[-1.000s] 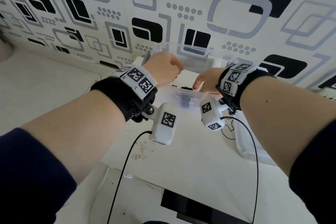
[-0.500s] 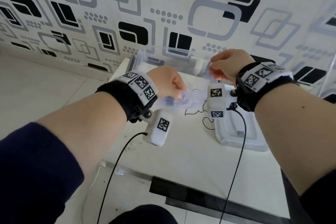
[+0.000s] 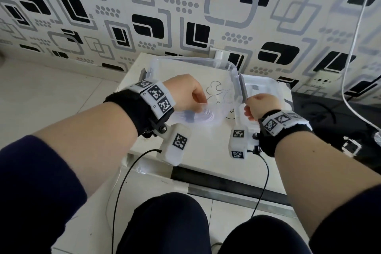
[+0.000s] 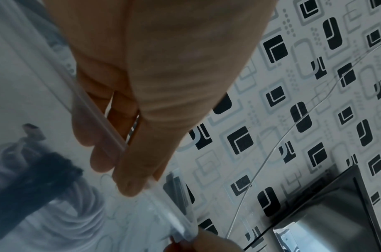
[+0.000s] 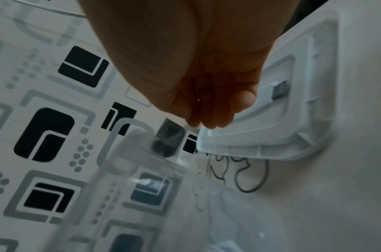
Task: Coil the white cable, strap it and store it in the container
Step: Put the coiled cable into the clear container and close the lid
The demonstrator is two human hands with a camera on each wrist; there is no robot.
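A clear plastic container is held just above a low white table. Inside it lies the coiled white cable, bound by a dark strap; the coil shows blurred through the wall. My left hand grips the near left rim, fingers curled inside and thumb outside. At the near right corner my right hand is curled on the rim. In the right wrist view its fingers are bunched beside the container's blurred wall.
The container's white lid lies on the table right of the box, close behind my right hand. A patterned wall stands behind, with a socket and a hanging white wire on the right. My knees are below the table's front edge.
My right hand has come down from beside the far rim to level with my left. Both hands and the container have drawn nearer to me over the table.
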